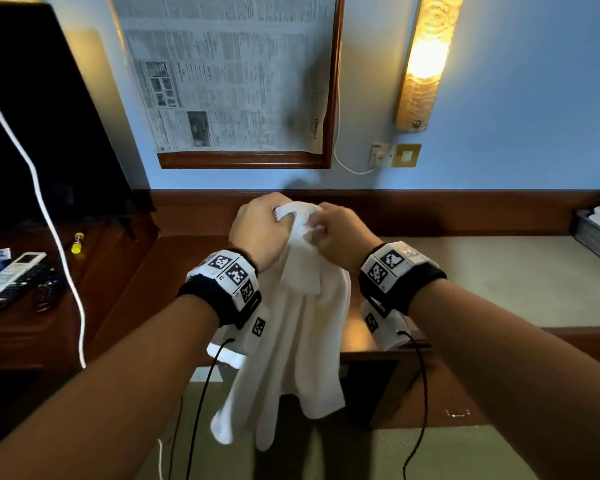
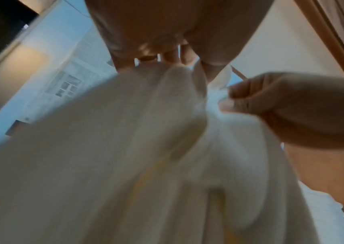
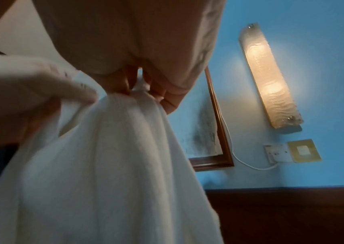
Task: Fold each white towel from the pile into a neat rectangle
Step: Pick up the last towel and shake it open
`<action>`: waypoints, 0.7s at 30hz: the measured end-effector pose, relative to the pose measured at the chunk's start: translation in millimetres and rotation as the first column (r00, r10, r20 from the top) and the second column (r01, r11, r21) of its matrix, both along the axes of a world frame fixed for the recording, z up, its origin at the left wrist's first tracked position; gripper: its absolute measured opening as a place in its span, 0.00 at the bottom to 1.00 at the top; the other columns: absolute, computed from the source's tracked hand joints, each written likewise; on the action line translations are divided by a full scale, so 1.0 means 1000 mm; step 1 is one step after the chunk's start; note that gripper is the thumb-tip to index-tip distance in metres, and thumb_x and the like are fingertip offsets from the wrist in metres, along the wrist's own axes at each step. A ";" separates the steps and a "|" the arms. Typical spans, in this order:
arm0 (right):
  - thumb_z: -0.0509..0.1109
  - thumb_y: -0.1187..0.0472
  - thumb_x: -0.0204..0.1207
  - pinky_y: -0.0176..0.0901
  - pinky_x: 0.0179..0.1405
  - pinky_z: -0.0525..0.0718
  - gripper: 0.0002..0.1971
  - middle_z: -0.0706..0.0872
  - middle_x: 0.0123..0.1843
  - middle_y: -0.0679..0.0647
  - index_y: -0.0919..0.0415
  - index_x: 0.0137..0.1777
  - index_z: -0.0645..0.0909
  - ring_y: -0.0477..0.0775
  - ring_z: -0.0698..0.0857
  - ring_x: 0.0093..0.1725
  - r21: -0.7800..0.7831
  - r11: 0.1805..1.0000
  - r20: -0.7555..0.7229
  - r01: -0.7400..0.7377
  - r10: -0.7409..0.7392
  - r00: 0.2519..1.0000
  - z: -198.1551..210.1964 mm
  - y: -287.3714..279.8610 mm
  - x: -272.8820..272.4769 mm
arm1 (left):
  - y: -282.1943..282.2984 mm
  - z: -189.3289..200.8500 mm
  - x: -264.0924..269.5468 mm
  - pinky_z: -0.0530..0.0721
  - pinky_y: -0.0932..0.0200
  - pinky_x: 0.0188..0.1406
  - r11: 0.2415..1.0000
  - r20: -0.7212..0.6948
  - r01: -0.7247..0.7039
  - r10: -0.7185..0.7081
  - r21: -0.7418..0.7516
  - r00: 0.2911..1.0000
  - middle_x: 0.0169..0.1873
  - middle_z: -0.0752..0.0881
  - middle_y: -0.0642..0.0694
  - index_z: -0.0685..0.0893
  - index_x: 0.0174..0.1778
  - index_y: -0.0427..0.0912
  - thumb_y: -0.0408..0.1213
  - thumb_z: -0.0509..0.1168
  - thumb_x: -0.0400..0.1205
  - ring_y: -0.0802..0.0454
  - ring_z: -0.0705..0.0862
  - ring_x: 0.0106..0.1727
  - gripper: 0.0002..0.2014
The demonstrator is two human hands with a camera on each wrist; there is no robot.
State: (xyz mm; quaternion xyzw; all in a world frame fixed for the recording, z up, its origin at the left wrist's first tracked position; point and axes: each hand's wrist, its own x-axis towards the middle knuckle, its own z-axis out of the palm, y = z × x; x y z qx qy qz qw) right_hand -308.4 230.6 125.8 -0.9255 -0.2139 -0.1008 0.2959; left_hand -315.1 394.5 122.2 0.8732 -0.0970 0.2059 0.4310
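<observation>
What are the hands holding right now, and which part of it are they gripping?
Both the left hand and the right hand pinch the bunched top edge of one white terry-cloth towel; the rest hangs loose below.

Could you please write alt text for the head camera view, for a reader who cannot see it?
Two bare hands, left hand and right hand, grip the top of a crumpled white terry towel that hangs in the air over a dark wooden desk. Behind it, a blue wall holds a newspaper-covered frame and a lit wall lamp.

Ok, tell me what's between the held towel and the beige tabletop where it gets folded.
Nothing visible. Both the left hand and right hand hold the towel bunched above the bare beige tabletop.
</observation>
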 end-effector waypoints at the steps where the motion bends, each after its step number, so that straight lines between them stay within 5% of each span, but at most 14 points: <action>1: 0.69 0.69 0.79 0.31 0.41 0.67 0.06 0.73 0.39 0.45 0.63 0.41 0.85 0.51 0.75 0.43 0.012 1.000 0.024 -0.014 0.013 1.000 0.008 0.006 -0.001 | 0.009 -0.003 -0.002 0.83 0.55 0.48 0.999 0.018 -0.033 0.033 -0.002 0.999 0.40 0.88 0.54 0.83 0.41 0.57 0.39 0.66 0.79 0.47 0.86 0.47 0.06; 4: 0.68 0.69 0.78 0.37 0.41 0.68 0.17 0.73 0.36 0.44 0.51 0.30 0.73 0.48 0.73 0.37 0.100 0.994 0.130 -0.043 0.029 0.991 0.034 0.025 -0.005 | 0.034 -0.015 -0.009 0.82 0.50 0.46 0.992 0.049 -0.115 0.113 0.051 0.992 0.41 0.85 0.51 0.80 0.44 0.55 0.40 0.64 0.80 0.44 0.82 0.45 0.03; 9: 0.70 0.67 0.76 0.41 0.44 0.76 0.06 0.82 0.41 0.59 0.64 0.41 0.88 0.53 0.79 0.41 0.167 0.983 0.243 -0.080 0.037 0.969 0.062 0.046 -0.001 | 0.067 -0.035 -0.022 0.83 0.46 0.44 0.956 -0.028 -0.268 0.273 0.118 0.962 0.37 0.80 0.48 0.78 0.45 0.45 0.43 0.61 0.83 0.39 0.81 0.44 0.06; 14: 0.70 0.64 0.77 0.39 0.42 0.71 0.09 0.75 0.37 0.47 0.53 0.37 0.85 0.47 0.75 0.36 0.242 0.970 0.285 -0.029 -0.042 0.958 0.068 0.060 0.004 | 0.096 -0.037 -0.023 0.75 0.51 0.37 0.887 -0.059 -0.387 0.413 0.253 0.909 0.33 0.74 0.50 0.75 0.42 0.45 0.40 0.62 0.81 0.39 0.76 0.39 0.04; 21: 0.70 0.57 0.79 0.46 0.46 0.82 0.09 0.88 0.42 0.60 0.61 0.43 0.89 0.45 0.81 0.41 0.484 0.873 0.263 0.066 -0.217 0.940 0.077 0.056 0.004 | 0.131 -0.068 -0.021 0.71 0.53 0.28 0.975 -0.209 -0.223 0.223 0.027 0.952 0.30 0.78 0.44 0.72 0.38 0.44 0.32 0.62 0.75 0.42 0.75 0.33 0.05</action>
